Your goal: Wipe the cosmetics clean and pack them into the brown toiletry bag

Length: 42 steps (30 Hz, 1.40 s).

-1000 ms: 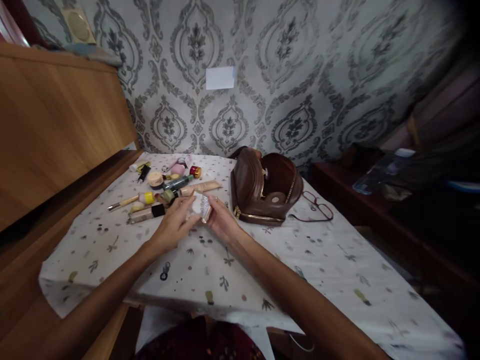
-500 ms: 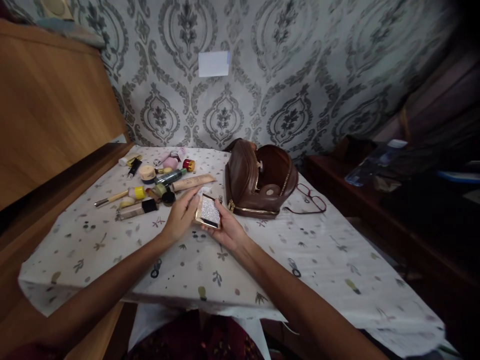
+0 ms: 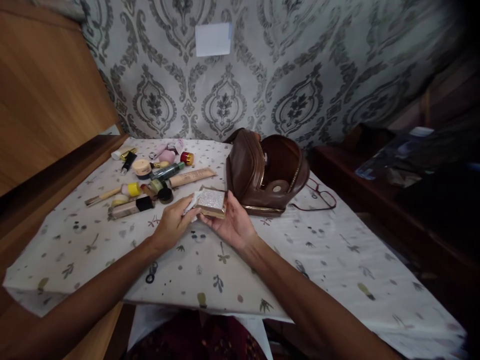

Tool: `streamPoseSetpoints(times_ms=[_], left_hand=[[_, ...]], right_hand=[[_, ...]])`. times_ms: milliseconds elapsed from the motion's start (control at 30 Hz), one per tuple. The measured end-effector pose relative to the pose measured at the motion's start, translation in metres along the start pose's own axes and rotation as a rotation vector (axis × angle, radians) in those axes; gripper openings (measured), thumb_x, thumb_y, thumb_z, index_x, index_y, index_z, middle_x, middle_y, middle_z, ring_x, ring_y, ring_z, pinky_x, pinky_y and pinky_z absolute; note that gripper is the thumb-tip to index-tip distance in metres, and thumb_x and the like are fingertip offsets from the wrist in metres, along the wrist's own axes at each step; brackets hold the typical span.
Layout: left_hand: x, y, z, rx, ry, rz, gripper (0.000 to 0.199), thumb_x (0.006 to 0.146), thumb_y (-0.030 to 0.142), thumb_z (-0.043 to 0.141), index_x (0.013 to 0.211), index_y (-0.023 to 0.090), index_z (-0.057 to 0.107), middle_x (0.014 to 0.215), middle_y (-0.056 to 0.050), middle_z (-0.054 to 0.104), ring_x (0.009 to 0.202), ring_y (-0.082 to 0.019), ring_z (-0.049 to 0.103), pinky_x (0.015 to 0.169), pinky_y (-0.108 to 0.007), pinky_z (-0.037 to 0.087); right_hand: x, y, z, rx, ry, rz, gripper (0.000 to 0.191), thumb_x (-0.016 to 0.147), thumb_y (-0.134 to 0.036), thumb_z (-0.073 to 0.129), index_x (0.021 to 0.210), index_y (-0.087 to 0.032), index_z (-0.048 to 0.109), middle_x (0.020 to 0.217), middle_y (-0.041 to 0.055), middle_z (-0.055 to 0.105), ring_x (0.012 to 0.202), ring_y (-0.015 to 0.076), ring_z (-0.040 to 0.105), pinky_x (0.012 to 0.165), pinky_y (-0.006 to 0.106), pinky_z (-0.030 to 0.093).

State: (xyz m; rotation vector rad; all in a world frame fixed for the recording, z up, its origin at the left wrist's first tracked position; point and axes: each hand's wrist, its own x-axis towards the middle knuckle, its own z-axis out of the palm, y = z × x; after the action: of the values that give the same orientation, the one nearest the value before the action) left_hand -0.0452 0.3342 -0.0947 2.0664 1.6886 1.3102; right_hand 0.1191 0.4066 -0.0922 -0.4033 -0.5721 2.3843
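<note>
Glittery case is held up over the desk, in front of the brown bag. The right hand's grip has the case by its side, perhaps so it won't wobble. The left hand's grip pinches a white cloth at the other edge, maybe to rub there. There are two hands, one case, one cloth, one bag, one red jar and one pair of glasses.
</note>
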Motion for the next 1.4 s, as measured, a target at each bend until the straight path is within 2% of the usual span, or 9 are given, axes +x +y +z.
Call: streamPoseSetpoints(times_ms=[100, 233, 367, 567, 733, 933, 1067, 1233, 1400], left_hand=[[0.004, 0.001, -0.007, -0.021, 0.011, -0.031, 0.026, 0.096, 0.035, 0.050, 0.083, 0.016, 0.063, 0.076, -0.001, 0.063, 0.069, -0.014, 0.057, 0.067, -0.025, 0.044], [0.007, -0.001, -0.012, -0.038, 0.117, -0.183, 0.032, 0.097, 0.040, 0.046, 0.075, 0.018, 0.055, 0.063, 0.004, 0.047, 0.060, -0.012, 0.045, 0.060, -0.025, 0.035], [0.009, -0.003, -0.013, -0.115, 0.147, -0.241, 0.032, 0.100, 0.044, 0.040, 0.102, 0.019, 0.059, 0.081, 0.000, 0.060, 0.075, -0.015, 0.054, 0.072, -0.027, 0.042], [0.009, 0.000, -0.012, -0.210, -0.018, -0.129, 0.049, 0.102, 0.051, 0.033, 0.107, 0.016, 0.067, 0.106, -0.009, 0.070, 0.102, -0.022, 0.063, 0.093, -0.035, 0.048], [0.002, 0.004, -0.013, -0.144, -0.037, 0.040, 0.046, 0.097, 0.049, 0.050, 0.126, 0.015, 0.062, 0.131, -0.016, 0.063, 0.123, -0.027, 0.058, 0.107, -0.041, 0.044], [-0.001, 0.015, -0.012, -0.061, -0.010, 0.159, 0.036, 0.097, 0.029, 0.054, 0.128, 0.014, 0.061, 0.128, -0.015, 0.064, 0.123, -0.024, 0.058, 0.106, -0.039, 0.046], [0.000, 0.015, -0.014, -0.088, -0.013, 0.121, 0.034, 0.097, 0.031, 0.053, 0.127, 0.017, 0.063, 0.126, -0.013, 0.064, 0.118, -0.023, 0.060, 0.104, -0.038, 0.047], [0.003, 0.012, -0.016, -0.152, -0.002, 0.040, 0.033, 0.098, 0.035, 0.052, 0.123, 0.020, 0.066, 0.122, -0.011, 0.065, 0.115, -0.023, 0.060, 0.102, -0.038, 0.047], [0.005, 0.009, -0.016, -0.193, 0.035, -0.038, 0.034, 0.099, 0.037, 0.048, 0.121, 0.021, 0.068, 0.119, -0.009, 0.066, 0.114, -0.022, 0.060, 0.104, -0.038, 0.046]], right_hand=[[-0.004, 0.001, 0.000, -0.063, -0.057, 0.001, 0.024, 0.094, -0.033, 0.060, 0.116, -0.024, 0.063, 0.108, 0.0030, 0.073, 0.096, 0.0192, 0.069, 0.085, 0.041, 0.061], [-0.009, 0.008, 0.001, -0.293, -0.094, -0.064, 0.062, 0.082, -0.028, 0.074, 0.138, -0.037, 0.050, 0.123, -0.0020, 0.065, 0.094, 0.0140, 0.066, 0.079, 0.032, 0.061], [-0.009, 0.015, 0.000, -0.592, -0.087, -0.092, 0.091, 0.069, -0.028, 0.086, 0.147, -0.032, 0.040, 0.115, 0.0016, 0.066, 0.082, 0.0120, 0.065, 0.073, 0.025, 0.057], [-0.005, 0.018, -0.002, -0.787, -0.026, -0.188, 0.096, 0.053, -0.026, 0.092, 0.137, -0.024, 0.048, 0.122, 0.0078, 0.057, 0.112, 0.0214, 0.059, 0.090, 0.032, 0.053], [-0.007, 0.019, -0.001, -0.952, 0.012, -0.273, 0.102, 0.054, -0.030, 0.092, 0.144, -0.022, 0.043, 0.124, 0.0096, 0.054, 0.112, 0.0228, 0.057, 0.094, 0.035, 0.051], [-0.009, 0.019, -0.001, -0.970, -0.011, -0.310, 0.100, 0.058, -0.032, 0.090, 0.145, -0.023, 0.042, 0.123, 0.0084, 0.053, 0.108, 0.0215, 0.057, 0.096, 0.036, 0.051], [-0.008, 0.017, -0.006, -0.943, -0.129, -0.256, 0.106, 0.060, -0.031, 0.090, 0.151, -0.032, 0.036, 0.137, 0.0087, 0.047, 0.116, 0.0244, 0.055, 0.097, 0.040, 0.052], [-0.006, 0.013, -0.015, -1.114, -0.212, -0.320, 0.106, 0.064, -0.025, 0.087, 0.154, -0.032, 0.033, 0.146, 0.0096, 0.039, 0.137, 0.0300, 0.037, 0.108, 0.046, 0.044], [-0.006, 0.014, -0.016, -1.115, -0.194, -0.288, 0.096, 0.069, -0.025, 0.082, 0.153, -0.032, 0.036, 0.134, 0.0104, 0.047, 0.116, 0.0268, 0.053, 0.091, 0.041, 0.054]])
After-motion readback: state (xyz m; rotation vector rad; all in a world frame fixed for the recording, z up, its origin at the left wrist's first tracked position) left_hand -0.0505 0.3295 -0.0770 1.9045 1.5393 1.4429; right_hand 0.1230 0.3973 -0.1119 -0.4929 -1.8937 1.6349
